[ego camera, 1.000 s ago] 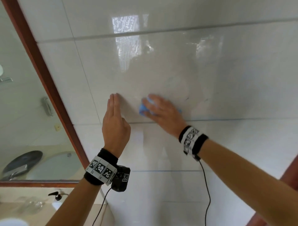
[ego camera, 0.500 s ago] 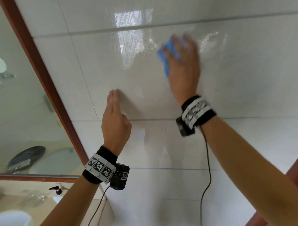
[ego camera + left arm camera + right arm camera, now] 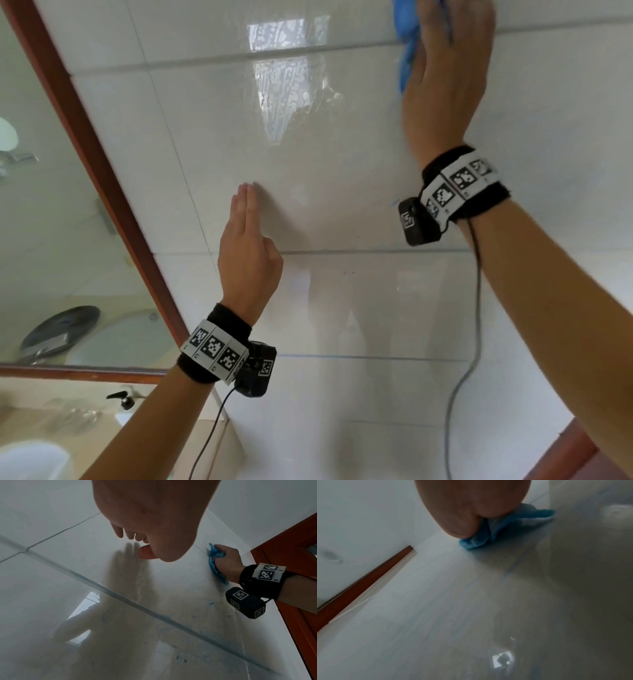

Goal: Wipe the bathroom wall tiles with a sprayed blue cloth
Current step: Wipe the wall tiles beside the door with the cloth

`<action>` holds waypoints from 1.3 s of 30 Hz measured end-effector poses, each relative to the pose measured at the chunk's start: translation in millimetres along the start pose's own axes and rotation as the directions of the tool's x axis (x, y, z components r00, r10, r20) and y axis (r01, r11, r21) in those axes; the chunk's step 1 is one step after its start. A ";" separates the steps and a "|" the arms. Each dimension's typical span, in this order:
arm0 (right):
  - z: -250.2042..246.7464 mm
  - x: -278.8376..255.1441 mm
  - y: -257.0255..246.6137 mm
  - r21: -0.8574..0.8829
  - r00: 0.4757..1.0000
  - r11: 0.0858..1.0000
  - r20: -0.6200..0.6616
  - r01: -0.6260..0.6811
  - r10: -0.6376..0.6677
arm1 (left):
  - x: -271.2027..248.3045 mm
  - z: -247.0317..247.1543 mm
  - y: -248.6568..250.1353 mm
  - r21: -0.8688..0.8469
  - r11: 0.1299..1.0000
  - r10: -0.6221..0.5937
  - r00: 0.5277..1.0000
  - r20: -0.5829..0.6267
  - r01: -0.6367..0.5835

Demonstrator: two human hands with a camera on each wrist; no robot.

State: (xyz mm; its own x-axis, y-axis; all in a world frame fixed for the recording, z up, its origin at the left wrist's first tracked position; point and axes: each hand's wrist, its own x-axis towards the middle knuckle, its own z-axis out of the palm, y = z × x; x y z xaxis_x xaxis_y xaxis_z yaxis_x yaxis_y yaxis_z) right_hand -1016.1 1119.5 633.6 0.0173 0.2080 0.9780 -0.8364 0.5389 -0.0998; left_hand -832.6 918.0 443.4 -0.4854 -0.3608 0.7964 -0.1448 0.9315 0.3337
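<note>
Moved higher since half a second ago: right hand [image 3: 445, 68], pressing bunched blue cloth [image 3: 406, 44] on wall tiles [image 3: 342, 192] at upper grout line. Left hand [image 3: 245, 253] unmoved, fingers straight and together, flat against tile beside mirror frame [image 3: 102, 192].

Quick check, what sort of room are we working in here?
Most likely a bathroom: glossy white wall tiles, a wood-framed mirror reflecting a washbasin, and a pump dispenser on the counter below it.
</note>
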 end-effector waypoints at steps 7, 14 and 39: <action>-8.8 -176.3 -40.1 0.143 0.849 0.909 0.325 0.390 -0.416 | 4.4 16.7 6.3 0.001 1.000 0.012 1.000 0.000 -0.012; -1.3 -77.3 -11.2 -0.012 0.992 0.999 0.116 -0.044 0.045 | 3.8 12.2 -1.2 0.085 0.996 0.016 1.000 0.025 -0.018; -37.1 -62.0 14.9 -0.092 0.944 0.941 0.037 -0.325 0.329 | 3.8 -8.1 -6.6 0.057 0.998 0.030 0.986 0.161 -0.040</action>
State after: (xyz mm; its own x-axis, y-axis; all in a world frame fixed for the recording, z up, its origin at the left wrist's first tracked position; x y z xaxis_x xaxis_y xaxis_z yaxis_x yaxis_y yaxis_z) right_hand -1009.3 1144.9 564.6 -0.2790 0.3438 0.8966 -0.7425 0.5149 -0.4285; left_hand -826.5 910.1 448.3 -0.6221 -0.3200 0.7146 -0.1739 0.9463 0.2724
